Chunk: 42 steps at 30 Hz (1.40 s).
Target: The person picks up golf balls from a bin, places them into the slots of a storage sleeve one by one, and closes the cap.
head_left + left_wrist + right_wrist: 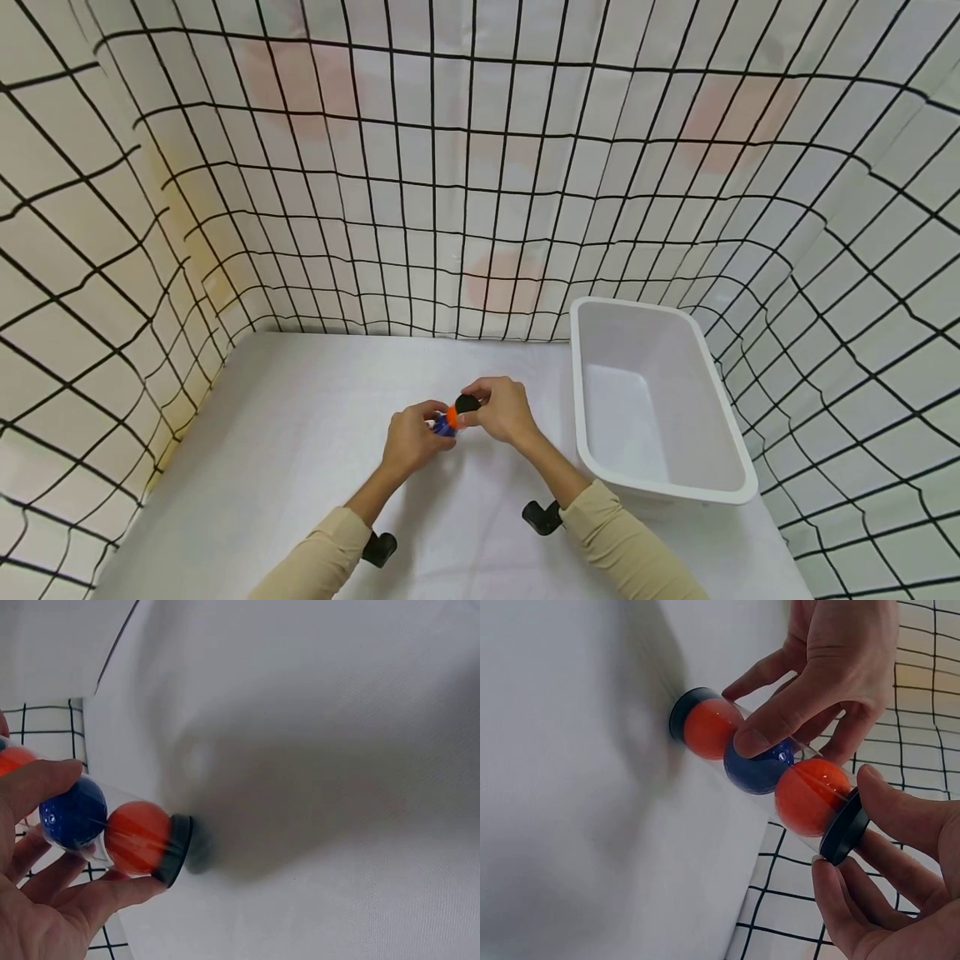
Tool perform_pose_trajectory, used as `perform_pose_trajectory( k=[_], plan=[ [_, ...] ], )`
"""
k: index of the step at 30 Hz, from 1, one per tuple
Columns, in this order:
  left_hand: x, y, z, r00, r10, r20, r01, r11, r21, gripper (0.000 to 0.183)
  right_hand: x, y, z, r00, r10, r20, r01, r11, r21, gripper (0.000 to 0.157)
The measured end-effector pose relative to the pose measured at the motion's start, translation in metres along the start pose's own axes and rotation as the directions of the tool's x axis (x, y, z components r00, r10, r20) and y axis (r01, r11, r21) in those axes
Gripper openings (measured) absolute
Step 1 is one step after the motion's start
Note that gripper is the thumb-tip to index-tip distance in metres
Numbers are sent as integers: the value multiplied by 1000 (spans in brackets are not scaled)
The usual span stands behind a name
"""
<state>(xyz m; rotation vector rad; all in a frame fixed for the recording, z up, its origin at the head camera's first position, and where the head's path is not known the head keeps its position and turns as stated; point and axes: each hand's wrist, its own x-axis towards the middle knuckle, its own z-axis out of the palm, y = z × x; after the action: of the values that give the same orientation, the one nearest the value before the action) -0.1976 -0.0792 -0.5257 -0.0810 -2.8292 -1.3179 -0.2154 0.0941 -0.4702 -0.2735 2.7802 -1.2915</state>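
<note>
A clear tube (793,752) with black end caps contains two orange balls (812,797) and a blue ball (756,771) between them. My left hand (411,437) grips the tube around its middle, its thumb across the blue ball in the right wrist view. At the other end my right hand (506,410) holds a black cap (845,827) between thumb and fingers. That cap sits on the tube's end. The opposite cap (175,850) shows beyond the left hand's fingers. Both hands hold the tube tilted above the white table (300,417).
To the right stands a white plastic bin (660,483). Two black elbow-shaped pieces lie near the forearms, one (380,550) by the left sleeve and one (542,517) by the right. Black wire mesh (465,167) encloses the table at the back and sides.
</note>
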Motion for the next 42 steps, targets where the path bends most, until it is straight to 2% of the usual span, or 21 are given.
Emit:
perform_pose_trajectory(
  k=[10,21,36,42],
  plan=[
    [1,-3,1,1000,29,2,-29,999,-26,40,-1,0,2,998,-50,-30,49,998,-33,34],
    [0,-8,1,999,31,5,-31,999,-29,41,-2,2,6,999,-22,-32,23,999,33,34],
    [1,-4,0,998,56,-5,-56,998,-31,41,3,6,4,1000,-5,-18,6,999,41,29],
    [-2,-3,0,999,46,-4,-46,998,-40,40,4,6,6,1000,3,-12,-2,999,45,27]
  ],
)
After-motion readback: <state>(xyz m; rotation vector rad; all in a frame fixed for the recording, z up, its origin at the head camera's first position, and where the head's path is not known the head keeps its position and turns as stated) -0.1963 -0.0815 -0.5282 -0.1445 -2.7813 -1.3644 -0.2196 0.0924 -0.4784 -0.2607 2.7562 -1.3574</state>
